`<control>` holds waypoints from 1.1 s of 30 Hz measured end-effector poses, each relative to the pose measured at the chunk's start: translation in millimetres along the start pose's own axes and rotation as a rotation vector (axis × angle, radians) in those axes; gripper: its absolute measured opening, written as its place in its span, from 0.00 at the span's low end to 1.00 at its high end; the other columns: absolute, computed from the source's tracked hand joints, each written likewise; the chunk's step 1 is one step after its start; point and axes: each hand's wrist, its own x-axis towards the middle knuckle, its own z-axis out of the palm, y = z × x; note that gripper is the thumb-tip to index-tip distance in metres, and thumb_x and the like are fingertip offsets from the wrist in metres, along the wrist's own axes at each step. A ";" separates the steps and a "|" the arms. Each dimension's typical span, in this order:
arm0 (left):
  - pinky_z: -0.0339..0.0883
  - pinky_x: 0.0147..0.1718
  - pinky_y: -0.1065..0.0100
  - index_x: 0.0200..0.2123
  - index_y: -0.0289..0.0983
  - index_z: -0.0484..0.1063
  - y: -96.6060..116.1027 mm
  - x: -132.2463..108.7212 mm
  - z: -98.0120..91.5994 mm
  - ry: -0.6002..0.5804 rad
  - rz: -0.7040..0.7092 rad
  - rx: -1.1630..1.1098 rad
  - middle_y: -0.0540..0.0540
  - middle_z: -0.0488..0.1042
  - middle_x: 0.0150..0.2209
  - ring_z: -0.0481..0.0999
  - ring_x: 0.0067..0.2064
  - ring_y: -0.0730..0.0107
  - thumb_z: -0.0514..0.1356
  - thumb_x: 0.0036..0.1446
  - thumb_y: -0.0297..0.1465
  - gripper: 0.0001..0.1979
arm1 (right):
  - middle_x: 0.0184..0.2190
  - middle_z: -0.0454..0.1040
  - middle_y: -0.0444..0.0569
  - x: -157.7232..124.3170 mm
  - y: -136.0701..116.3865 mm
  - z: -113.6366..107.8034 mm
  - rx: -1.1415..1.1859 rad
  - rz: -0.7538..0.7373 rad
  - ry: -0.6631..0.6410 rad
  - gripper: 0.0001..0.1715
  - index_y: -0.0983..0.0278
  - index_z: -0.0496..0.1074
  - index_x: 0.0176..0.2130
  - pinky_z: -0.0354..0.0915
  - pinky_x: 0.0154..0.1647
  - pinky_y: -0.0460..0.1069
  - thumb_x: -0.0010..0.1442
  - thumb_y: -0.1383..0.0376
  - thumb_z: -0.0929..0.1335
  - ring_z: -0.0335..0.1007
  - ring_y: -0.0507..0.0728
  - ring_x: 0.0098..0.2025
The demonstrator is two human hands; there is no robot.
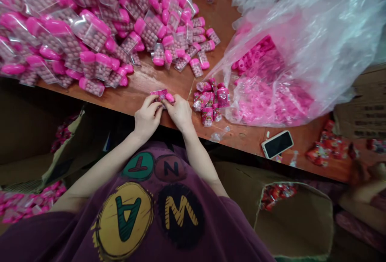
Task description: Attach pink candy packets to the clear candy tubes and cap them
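Note:
Both my hands meet at the near edge of the wooden table [141, 87]. My left hand [147, 116] and my right hand [180, 112] are both closed on one small pink-capped candy bottle [163, 94] with a pink label, held lying sideways between the fingertips. Just right of my right hand lies a small cluster of labelled pink bottles [211, 101]. A large heap of unlabelled pink-capped bottles in clear wrappers [90, 24] covers the far left of the table.
A big clear plastic bag of pink caps [271, 81] lies at the right. A white phone [277, 144] rests near the table edge. Cardboard boxes [295, 217] with red packets stand below right; another box with pink packets [30, 201] sits lower left.

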 end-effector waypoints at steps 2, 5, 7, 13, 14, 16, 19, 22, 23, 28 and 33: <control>0.74 0.60 0.55 0.43 0.40 0.80 1.3 1.7 -0.3 -0.024 -0.032 0.006 0.38 0.77 0.62 0.79 0.62 0.53 0.59 0.69 0.31 0.08 | 0.36 0.82 0.53 2.8 1.3 1.3 0.039 -0.007 0.029 0.19 0.61 0.75 0.36 0.70 0.43 0.54 0.67 0.48 0.71 0.78 0.63 0.41; 0.75 0.60 0.56 0.43 0.40 0.80 0.6 4.5 -0.5 -0.063 -0.050 0.019 0.39 0.75 0.65 0.78 0.63 0.52 0.60 0.68 0.31 0.07 | 0.34 0.79 0.49 6.0 4.3 4.4 0.106 -0.003 0.095 0.18 0.62 0.75 0.37 0.69 0.43 0.53 0.62 0.49 0.74 0.74 0.59 0.36; 0.75 0.60 0.55 0.43 0.39 0.80 -1.0 6.0 -0.2 -0.076 -0.053 0.022 0.39 0.74 0.66 0.78 0.64 0.51 0.61 0.68 0.31 0.07 | 0.31 0.77 0.47 7.4 5.3 6.5 0.137 0.009 0.112 0.19 0.62 0.75 0.36 0.67 0.42 0.54 0.60 0.49 0.74 0.70 0.58 0.33; 0.76 0.59 0.56 0.42 0.37 0.79 -2.0 7.5 0.9 -0.103 -0.068 0.014 0.38 0.72 0.68 0.79 0.62 0.52 0.61 0.69 0.30 0.06 | 0.27 0.72 0.45 7.5 7.6 8.9 0.210 -0.034 0.129 0.18 0.61 0.72 0.29 0.66 0.41 0.53 0.63 0.53 0.72 0.65 0.56 0.31; 0.76 0.59 0.56 0.42 0.38 0.79 -1.5 7.3 0.7 -0.102 -0.068 0.011 0.38 0.72 0.68 0.79 0.62 0.52 0.61 0.69 0.30 0.06 | 0.27 0.72 0.45 7.7 8.5 8.9 0.224 -0.053 0.137 0.17 0.61 0.72 0.29 0.66 0.42 0.53 0.63 0.53 0.72 0.66 0.56 0.31; 0.76 0.59 0.56 0.41 0.38 0.79 -0.8 6.9 0.1 -0.095 -0.062 0.007 0.38 0.71 0.69 0.79 0.62 0.52 0.61 0.69 0.30 0.06 | 0.28 0.72 0.44 8.3 10.0 9.2 0.249 -0.065 0.150 0.14 0.61 0.72 0.32 0.66 0.42 0.53 0.62 0.54 0.73 0.66 0.55 0.31; 0.76 0.58 0.57 0.41 0.38 0.79 -0.4 6.1 -0.2 -0.092 -0.064 -0.002 0.39 0.71 0.69 0.79 0.62 0.52 0.61 0.69 0.30 0.06 | 0.26 0.71 0.42 8.9 10.8 10.2 0.274 -0.009 0.155 0.17 0.61 0.70 0.31 0.64 0.39 0.52 0.59 0.53 0.74 0.63 0.54 0.29; 0.77 0.56 0.57 0.40 0.38 0.79 -0.6 5.5 0.7 -0.094 -0.072 -0.018 0.39 0.71 0.69 0.81 0.60 0.53 0.61 0.69 0.30 0.07 | 0.24 0.69 0.42 8.5 10.1 10.8 0.287 -0.005 0.176 0.18 0.60 0.68 0.28 0.62 0.37 0.52 0.59 0.52 0.73 0.61 0.53 0.28; 0.77 0.55 0.58 0.40 0.38 0.79 -0.7 5.3 1.2 -0.094 -0.073 -0.023 0.39 0.71 0.70 0.81 0.59 0.53 0.61 0.69 0.31 0.07 | 0.24 0.69 0.42 8.2 10.1 10.7 0.295 -0.015 0.176 0.18 0.60 0.67 0.27 0.62 0.37 0.51 0.60 0.53 0.72 0.61 0.54 0.29; 0.77 0.51 0.56 0.40 0.38 0.79 -1.2 5.3 3.7 -0.087 -0.094 -0.033 0.37 0.69 0.71 0.83 0.56 0.52 0.61 0.69 0.31 0.07 | 0.23 0.65 0.41 8.7 12.5 8.7 0.296 -0.059 0.128 0.18 0.59 0.65 0.26 0.59 0.35 0.51 0.62 0.55 0.69 0.59 0.54 0.29; 0.77 0.48 0.57 0.39 0.37 0.77 -0.4 5.5 4.6 -0.107 -0.110 -0.018 0.35 0.68 0.72 0.85 0.53 0.52 0.60 0.70 0.32 0.07 | 0.25 0.69 0.40 9.2 15.3 12.5 0.340 -0.004 0.200 0.17 0.60 0.68 0.30 0.63 0.37 0.51 0.60 0.53 0.73 0.64 0.53 0.29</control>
